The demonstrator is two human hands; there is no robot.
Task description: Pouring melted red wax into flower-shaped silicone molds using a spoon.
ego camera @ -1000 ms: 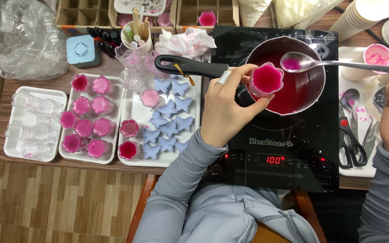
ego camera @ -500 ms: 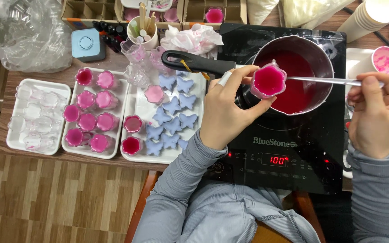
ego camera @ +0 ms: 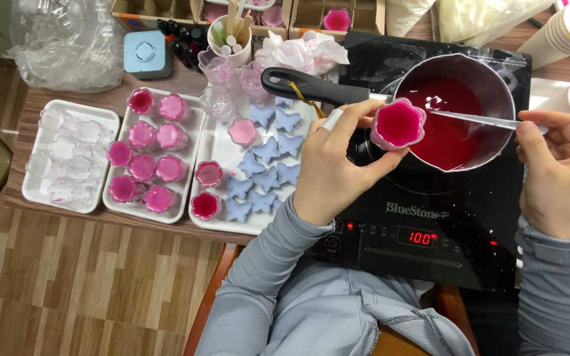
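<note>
A home craft workshop — a wooden desk point(ego camera: 186, 79) over parquet floor point(ego camera: 87, 283), an induction hob point(ego camera: 423, 217) at right, white trays point(ego camera: 166, 214) of moulded pieces at left.

On the wooden bench point(ego camera: 47, 211) lie 3 white trays: the left tray point(ego camera: 34, 194) holds clear empty cups, the middle tray point(ego camera: 176, 214) pink-filled flower cups, the right tray point(ego camera: 222, 227) pale blue butterfly shapes point(ego camera: 266, 173) and a few more pink cups. Behind them — a crumpled clear plastic bag point(ego camera: 67, 43), a small blue square box point(ego camera: 146, 54) and a cup of wooden sticks point(ego camera: 232, 33).
</note>
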